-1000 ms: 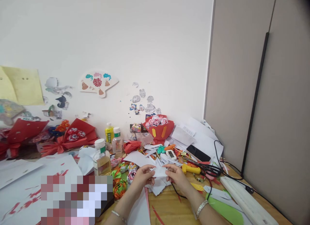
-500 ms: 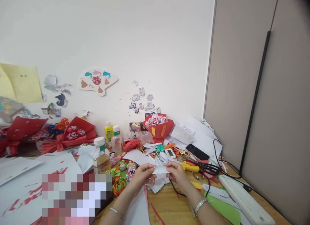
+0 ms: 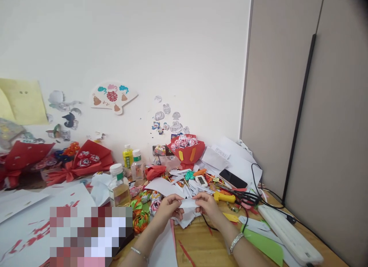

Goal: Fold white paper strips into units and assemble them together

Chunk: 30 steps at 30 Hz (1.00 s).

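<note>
A small piece of white paper (image 3: 189, 204) is stretched between my two hands, above the wooden table (image 3: 198, 240). My left hand (image 3: 171, 206) pinches its left edge between thumb and fingers. At the opposite edge, my right hand (image 3: 206, 204) holds it in the same way. Below the held piece lie more white paper scraps (image 3: 186, 221), partly hidden by it. Close to my left hand are crumpled paper flowers (image 3: 141, 220) in orange, green and pink. A yellow-handled tool (image 3: 224, 197), perhaps a glue gun, lies just right of my right hand.
Paper strips, a white timer (image 3: 201, 181) and a phone (image 3: 233, 178) lie behind my hands. A red bouquet (image 3: 186, 152) stands by the wall. Bottles (image 3: 119, 186) are at left. Black cables (image 3: 253, 200) and a white power strip (image 3: 289, 234) lie at right. A blurred patch covers the lower left.
The view has shifted slightly. Both hands keep their grip on the white paper, which looks a little more tilted or folded between the fingers.
</note>
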Each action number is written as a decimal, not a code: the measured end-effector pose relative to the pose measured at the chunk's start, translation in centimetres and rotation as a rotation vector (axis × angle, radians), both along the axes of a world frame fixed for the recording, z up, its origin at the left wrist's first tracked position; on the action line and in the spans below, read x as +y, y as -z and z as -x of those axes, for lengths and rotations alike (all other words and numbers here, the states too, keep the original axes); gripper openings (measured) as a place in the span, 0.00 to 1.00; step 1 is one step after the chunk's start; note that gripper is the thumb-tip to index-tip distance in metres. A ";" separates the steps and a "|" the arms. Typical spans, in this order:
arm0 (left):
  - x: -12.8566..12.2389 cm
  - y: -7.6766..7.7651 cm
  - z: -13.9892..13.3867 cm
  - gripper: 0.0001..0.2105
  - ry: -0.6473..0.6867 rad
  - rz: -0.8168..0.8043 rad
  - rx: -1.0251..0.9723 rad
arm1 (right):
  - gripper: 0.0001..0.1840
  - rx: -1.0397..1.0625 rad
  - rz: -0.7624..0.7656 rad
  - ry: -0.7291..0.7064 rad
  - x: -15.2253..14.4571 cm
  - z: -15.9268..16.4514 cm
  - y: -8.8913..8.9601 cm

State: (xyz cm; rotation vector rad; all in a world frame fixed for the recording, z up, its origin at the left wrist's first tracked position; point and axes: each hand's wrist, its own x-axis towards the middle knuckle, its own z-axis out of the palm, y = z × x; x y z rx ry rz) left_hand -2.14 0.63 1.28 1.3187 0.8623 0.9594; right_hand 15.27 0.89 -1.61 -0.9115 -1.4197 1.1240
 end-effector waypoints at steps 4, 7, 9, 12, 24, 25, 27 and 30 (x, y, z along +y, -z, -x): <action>-0.1 0.4 -0.2 0.13 0.048 0.041 0.042 | 0.05 0.073 0.021 -0.002 -0.2 0.2 -0.3; -0.2 0.8 -0.5 0.16 0.018 0.029 0.102 | 0.06 0.009 -0.047 -0.001 -0.3 0.2 -0.1; -0.2 0.8 -0.6 0.16 -0.006 0.021 0.145 | 0.06 -0.047 -0.079 -0.002 -0.4 0.2 0.0; -0.3 0.7 -0.6 0.15 -0.013 -0.024 0.175 | 0.08 -0.150 -0.129 -0.027 -0.8 0.1 0.0; -0.1 1.2 -0.7 0.15 -0.007 -0.188 0.234 | 0.16 -0.357 -0.192 -0.086 -0.8 0.3 0.4; 0.0 1.3 -0.7 0.15 -0.005 -0.184 0.222 | 0.16 -0.340 -0.185 -0.093 -0.6 0.3 0.5; 0.2 1.6 -0.6 0.15 -0.005 -0.176 0.202 | 0.16 -0.308 -0.169 -0.107 -0.5 0.3 0.7; 0.4 1.7 -0.6 0.16 -0.011 -0.164 0.195 | 0.16 -0.274 -0.142 -0.138 -0.4 0.2 0.7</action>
